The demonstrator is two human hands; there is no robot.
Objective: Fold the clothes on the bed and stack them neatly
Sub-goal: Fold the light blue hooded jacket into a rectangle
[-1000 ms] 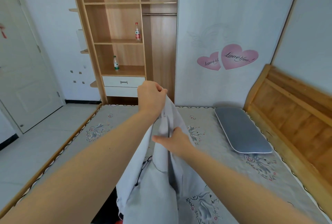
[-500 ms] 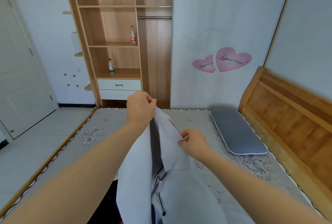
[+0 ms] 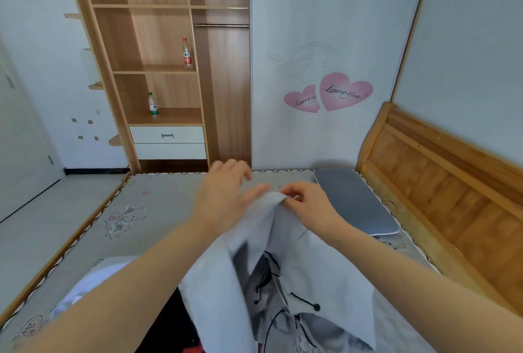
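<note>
Pale grey garment (image 3: pixel 319 265) held up over the middle of the bed (image 3: pixel 158 211), top edge bunched near the centre of the view, rest hanging down toward 6 o'clock with black cords and buttons showing along the opening. Right hand (image 3: pixel 308 205) pinching that top edge between thumb and fingertips, just at 3 o'clock of the peak. Left hand (image 3: pixel 223 194) right beside it at 9 o'clock, blurry, fingers spread fairly straight and laid against the cloth; can't tell if actually gripping. More clothes down at 7 o'clock on the mattress: something white (image 3: pixel 93 279), a black piece (image 3: pixel 172 321) under the grey one.

Grey pillow (image 3: pixel 353 200) over at 3 o'clock next to the wooden headboard (image 3: pixel 441 183). Open wardrobe (image 3: pixel 158 41) up at 11 o'clock with two bottles on the shelves, one red-capped (image 3: pixel 187 53), one green-capped (image 3: pixel 152 103). Pink heart stickers (image 3: pixel 331 94) on the panel at 1 o'clock.
</note>
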